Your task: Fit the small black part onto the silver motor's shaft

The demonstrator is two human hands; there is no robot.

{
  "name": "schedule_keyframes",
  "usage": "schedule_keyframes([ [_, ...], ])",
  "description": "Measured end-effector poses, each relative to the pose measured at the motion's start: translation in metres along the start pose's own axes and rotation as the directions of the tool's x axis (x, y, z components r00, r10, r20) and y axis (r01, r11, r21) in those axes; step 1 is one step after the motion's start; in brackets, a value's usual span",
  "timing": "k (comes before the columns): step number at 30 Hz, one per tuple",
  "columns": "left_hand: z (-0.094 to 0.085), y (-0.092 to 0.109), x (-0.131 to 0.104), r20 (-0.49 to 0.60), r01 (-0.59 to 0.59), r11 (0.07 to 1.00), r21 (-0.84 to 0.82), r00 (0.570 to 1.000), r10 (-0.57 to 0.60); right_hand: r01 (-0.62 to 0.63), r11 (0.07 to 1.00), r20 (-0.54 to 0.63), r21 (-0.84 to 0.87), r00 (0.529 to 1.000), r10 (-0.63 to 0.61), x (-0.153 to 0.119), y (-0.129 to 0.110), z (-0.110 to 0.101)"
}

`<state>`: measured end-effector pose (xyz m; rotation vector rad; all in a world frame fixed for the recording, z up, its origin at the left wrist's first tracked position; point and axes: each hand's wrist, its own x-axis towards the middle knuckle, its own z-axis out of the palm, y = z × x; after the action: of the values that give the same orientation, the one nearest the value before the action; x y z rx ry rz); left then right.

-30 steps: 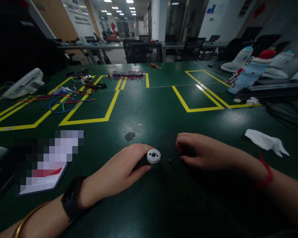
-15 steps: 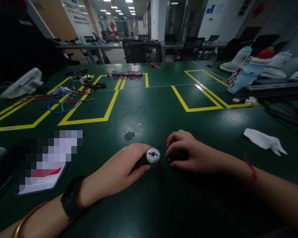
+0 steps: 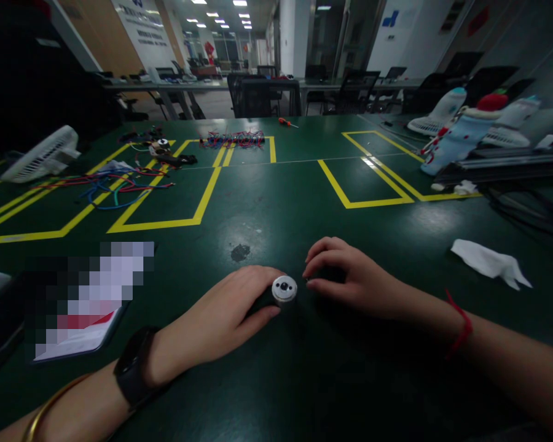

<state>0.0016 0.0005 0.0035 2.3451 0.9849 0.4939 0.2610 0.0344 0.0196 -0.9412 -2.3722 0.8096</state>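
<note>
- Cylinder is held upright at the near centre of the table, wrapped by the left hand; it could be tipped if bumped from the right.
- Right hand, just right of it, is nearly closed — a dark speck is seen at its fingertips, but whether anything is gripped cannot be told.
- Anything tiny there could be dropped — and lost against dark green.

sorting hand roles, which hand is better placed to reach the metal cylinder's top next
The right hand, probably: it's close beside the metal cylinder, without touching it, while the left hand is wrapped around its side.
</note>
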Motion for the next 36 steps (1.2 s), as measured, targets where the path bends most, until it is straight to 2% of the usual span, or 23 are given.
schedule_keyframes([
  [3,0.000,0.000,0.000,-0.010,0.003,1.000,0.005,1.000,-0.003,0.033,0.999,-0.150,0.028,0.988,-0.029,0.006,-0.012,0.003],
  [6,0.001,-0.001,-0.001,-0.021,0.012,1.000,0.015,1.000,-0.011,0.046,0.999,-0.208,0.007,0.977,-0.044,0.010,-0.026,0.007],
  [10,0.003,-0.002,-0.002,-0.038,-0.003,0.999,0.041,0.999,0.004,0.018,0.999,-0.173,-0.038,0.985,-0.024,0.011,-0.036,0.011],
  [18,0.004,-0.003,-0.002,-0.033,-0.014,0.999,0.035,0.999,0.015,-0.040,0.998,-0.139,-0.047,0.990,0.033,0.010,-0.036,0.014],
  [20,0.004,-0.002,-0.001,-0.037,-0.011,1.000,0.028,0.999,0.012,-0.026,0.994,-0.146,-0.110,0.989,0.010,0.010,-0.037,0.013],
  [23,0.004,-0.001,-0.001,-0.043,-0.001,1.000,0.024,0.999,0.002,0.049,0.964,-0.153,-0.262,0.984,-0.091,0.008,-0.039,0.011],
  [25,0.004,0.000,-0.001,-0.042,0.006,1.000,0.025,0.999,-0.005,0.090,0.949,-0.140,-0.301,0.981,-0.137,0.006,-0.040,0.010],
  [27,0.003,0.000,-0.001,-0.037,0.009,1.000,0.023,0.999,-0.008,0.090,0.962,-0.130,-0.257,0.983,-0.127,0.005,-0.040,0.010],
  [31,0.003,0.000,0.000,-0.026,0.003,1.000,0.018,1.000,-0.002,0.014,0.998,-0.076,-0.058,0.997,-0.018,0.003,-0.036,0.009],
  [36,0.002,0.001,0.000,-0.014,-0.002,1.000,0.003,1.000,0.002,-0.055,0.991,-0.022,0.118,0.998,0.058,0.004,-0.032,0.008],
])
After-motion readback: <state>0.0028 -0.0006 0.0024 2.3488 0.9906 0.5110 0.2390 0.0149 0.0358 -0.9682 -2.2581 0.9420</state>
